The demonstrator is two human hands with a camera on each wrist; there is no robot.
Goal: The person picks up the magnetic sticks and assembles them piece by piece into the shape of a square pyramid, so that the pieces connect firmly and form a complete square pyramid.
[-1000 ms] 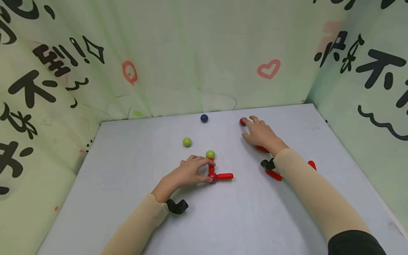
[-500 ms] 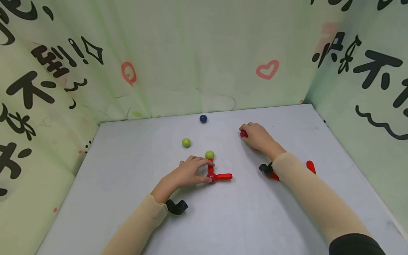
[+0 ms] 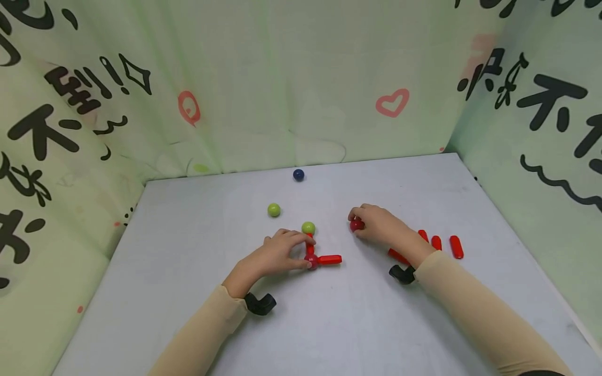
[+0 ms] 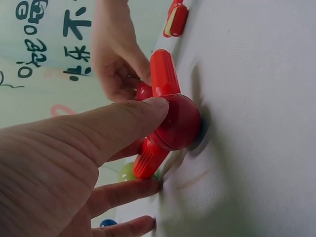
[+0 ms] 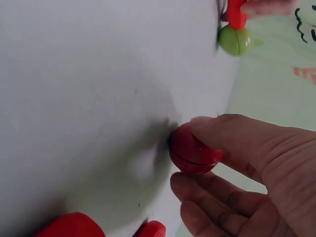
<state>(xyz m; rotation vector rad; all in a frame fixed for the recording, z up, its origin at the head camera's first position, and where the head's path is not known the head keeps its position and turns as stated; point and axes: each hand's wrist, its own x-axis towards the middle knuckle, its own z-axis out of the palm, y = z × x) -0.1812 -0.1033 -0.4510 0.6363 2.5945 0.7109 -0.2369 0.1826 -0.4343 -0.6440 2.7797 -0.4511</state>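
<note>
On the white table, my left hand [image 3: 271,255] holds a joined toy piece. Its thumb lies on the dark red ball [image 4: 180,123] at the corner, and its fingertips are beside the red rod [image 4: 150,159] leading to a green ball [image 3: 308,227]. A second red rod [image 3: 330,259] sticks out to the right from that corner. Off to the right, my right hand [image 3: 383,227] pinches a separate dark red ball [image 5: 193,152] between thumb and fingers, low over the table. In the right wrist view a groove runs round this ball.
A loose green ball [image 3: 274,210] and a dark blue ball [image 3: 298,175] lie farther back. Several red rods lie around the right forearm, among them one rod [image 3: 456,247] at the far right. A printed curtain [image 3: 244,94] stands behind the table.
My right hand has closed its fingers on the dark red ball at the back and drawn it toward me, uncovering red rods near the forearm. The left hand has stayed in place.
</note>
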